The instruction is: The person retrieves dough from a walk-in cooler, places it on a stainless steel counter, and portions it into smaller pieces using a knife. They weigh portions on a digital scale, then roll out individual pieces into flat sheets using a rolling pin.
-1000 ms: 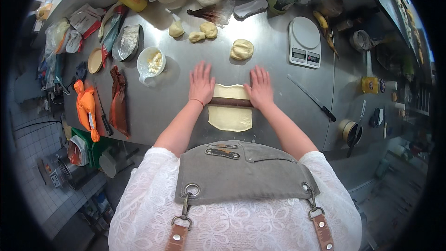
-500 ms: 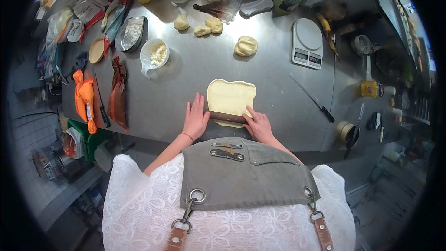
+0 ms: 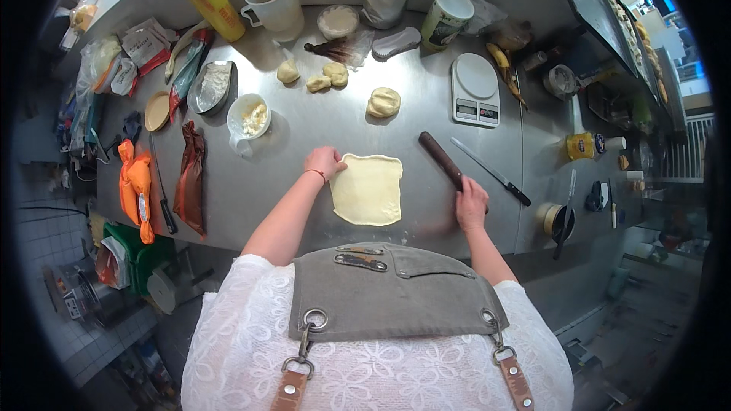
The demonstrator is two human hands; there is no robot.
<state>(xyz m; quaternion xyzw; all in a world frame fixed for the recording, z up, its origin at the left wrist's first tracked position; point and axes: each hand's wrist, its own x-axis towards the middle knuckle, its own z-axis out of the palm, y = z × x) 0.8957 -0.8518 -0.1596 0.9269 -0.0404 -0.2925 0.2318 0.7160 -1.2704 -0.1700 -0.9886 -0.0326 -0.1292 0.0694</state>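
Observation:
A flattened, roughly rectangular sheet of pale dough [image 3: 368,189] lies on the steel worktop [image 3: 304,129] in front of me. My left hand [image 3: 324,161] touches the sheet's far left corner with its fingers. My right hand [image 3: 471,202] rests on the near end of a dark wooden rolling pin [image 3: 442,160], which lies slanted on the worktop to the right of the dough, apart from it.
A round dough ball [image 3: 383,102] and smaller dough pieces [image 3: 320,76] lie farther back. A white kitchen scale [image 3: 475,90] and a black-handled knife [image 3: 491,173] are at the right. A white bowl [image 3: 249,116], a flour scoop tray [image 3: 211,86], a jug [image 3: 273,3] and bags crowd the left.
Both hands were rolling the pin over the dough. Now the pin has been moved off to the right by my right hand, and my left hand has gone to the sheet's far left corner.

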